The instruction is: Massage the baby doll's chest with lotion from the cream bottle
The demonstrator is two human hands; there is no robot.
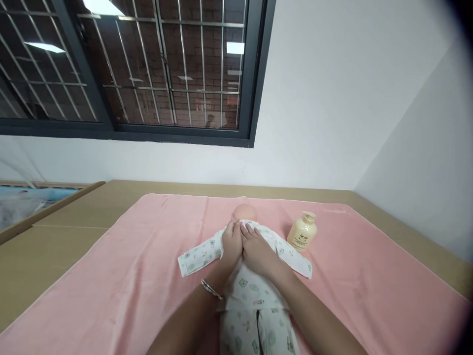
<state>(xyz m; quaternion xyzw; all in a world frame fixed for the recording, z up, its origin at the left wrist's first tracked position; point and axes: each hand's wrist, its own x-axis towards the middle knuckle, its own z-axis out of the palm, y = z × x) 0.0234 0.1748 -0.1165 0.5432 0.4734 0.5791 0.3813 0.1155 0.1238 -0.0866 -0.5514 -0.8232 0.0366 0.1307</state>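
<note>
Hands, your left hand (231, 244) and right hand (257, 251), lie flat with fingers together on the doll (251, 291), hiding its chest, its legs cut off below.

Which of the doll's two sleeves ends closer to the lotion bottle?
The sleeve stretched toward the picture's right, under the right hand side; its cuff lies just below the yellow bottle. The other sleeve points away, left.
</note>
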